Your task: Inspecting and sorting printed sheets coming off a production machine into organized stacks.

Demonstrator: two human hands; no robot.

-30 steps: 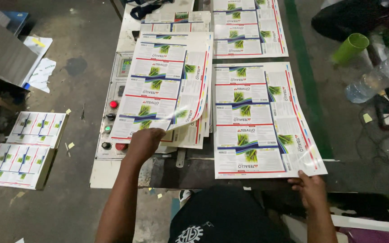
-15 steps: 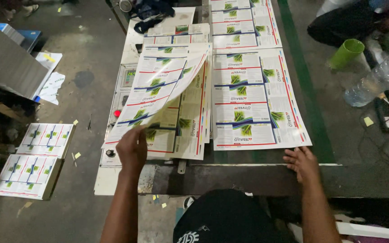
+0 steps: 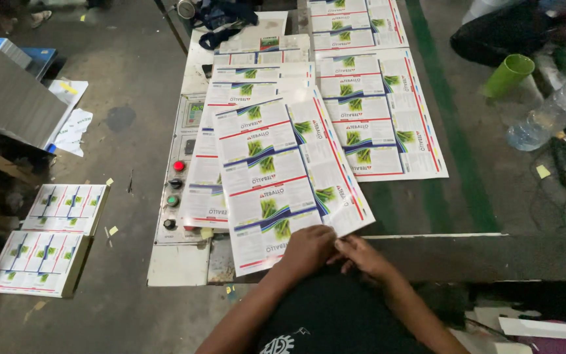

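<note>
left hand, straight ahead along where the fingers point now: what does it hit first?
The left hand already rests on the near edge of the tilted printed sheet. Going straight on, up and slightly right in the head view, it would slide over that sheet first, then likely meet the flat printed sheet beyond; depth is unclear.

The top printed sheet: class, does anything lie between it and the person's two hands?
Nothing visible does. The left hand and right hand both rest directly on the near edge of the top printed sheet, which lies tilted over the pile.
</note>
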